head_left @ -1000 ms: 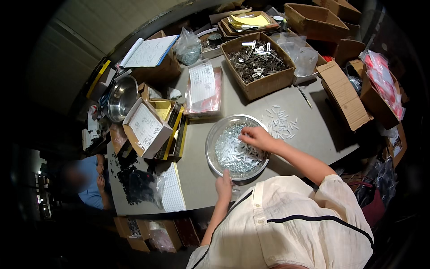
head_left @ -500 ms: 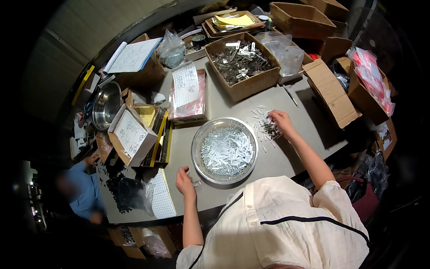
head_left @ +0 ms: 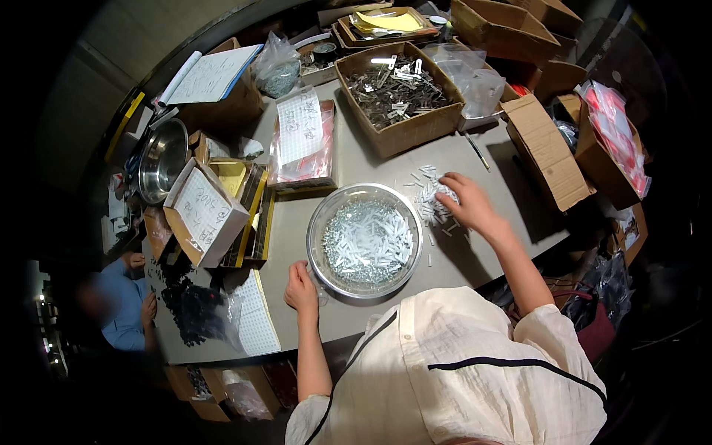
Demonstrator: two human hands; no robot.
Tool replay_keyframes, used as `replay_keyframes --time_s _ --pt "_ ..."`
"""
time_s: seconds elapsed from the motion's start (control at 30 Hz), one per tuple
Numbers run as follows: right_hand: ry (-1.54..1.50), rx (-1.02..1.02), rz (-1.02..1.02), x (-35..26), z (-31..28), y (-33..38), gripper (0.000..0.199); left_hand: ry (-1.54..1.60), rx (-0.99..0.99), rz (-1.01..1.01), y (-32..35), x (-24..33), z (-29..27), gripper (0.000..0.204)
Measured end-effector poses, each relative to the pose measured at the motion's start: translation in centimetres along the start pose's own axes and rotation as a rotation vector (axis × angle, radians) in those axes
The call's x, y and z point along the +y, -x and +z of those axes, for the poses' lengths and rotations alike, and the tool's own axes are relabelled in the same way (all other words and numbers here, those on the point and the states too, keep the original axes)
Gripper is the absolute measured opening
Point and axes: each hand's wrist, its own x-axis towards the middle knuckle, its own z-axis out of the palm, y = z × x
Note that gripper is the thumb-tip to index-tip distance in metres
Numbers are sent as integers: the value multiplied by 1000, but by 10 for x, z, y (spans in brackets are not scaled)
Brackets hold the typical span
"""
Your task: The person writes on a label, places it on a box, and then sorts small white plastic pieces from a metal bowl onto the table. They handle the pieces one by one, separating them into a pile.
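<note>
A round metal bowl [head_left: 324,216] full of small silvery metal pieces sits on the grey table [head_left: 489,252] in front of me. My left hand [head_left: 300,288] rests at the bowl's near-left rim, fingers curled against it. My right hand [head_left: 466,202] lies over a loose pile of small white and silver pieces [head_left: 429,202] on the table just right of the bowl, fingers closing on some of them.
A cardboard box of dark metal parts [head_left: 397,96] stands behind the bowl. Open cartons [head_left: 547,152], plastic bags, a paper-covered packet [head_left: 300,137], a steel basin [head_left: 162,157] and notebooks crowd the table. Another person in blue [head_left: 122,311] sits at the left.
My right hand went from inside the bowl to the loose pile on its right. My left hand shifted from the bowl's near rim to its near-left rim.
</note>
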Motion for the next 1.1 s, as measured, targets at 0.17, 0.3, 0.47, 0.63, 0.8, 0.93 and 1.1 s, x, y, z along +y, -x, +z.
replay_keyframes --time_s 0.17,0.3,0.47,0.63,0.8,0.93,1.1 --pt "-65 -260 -433 -76 19 8 44 7 10 -20 -2 -1 0 33" --pt "210 -304 -526 -88 75 17 72 -23 -1 -27 -2 -3 0 32" --pt "295 -258 -614 -96 102 18 77 -16 -7 -28 -2 0 0 30" --pt "134 -427 -640 -94 95 11 38 -34 43 40 0 1 -2 24" --pt "-102 -479 -500 -87 87 3 33 -40 42 50 0 4 -5 23" --pt "-601 -378 -114 -78 91 -4 24 3 -7 -2 -1 9 -6 26" --pt "-1116 -492 422 -84 57 -16 20 -1 5 -14 1 7 -9 25"
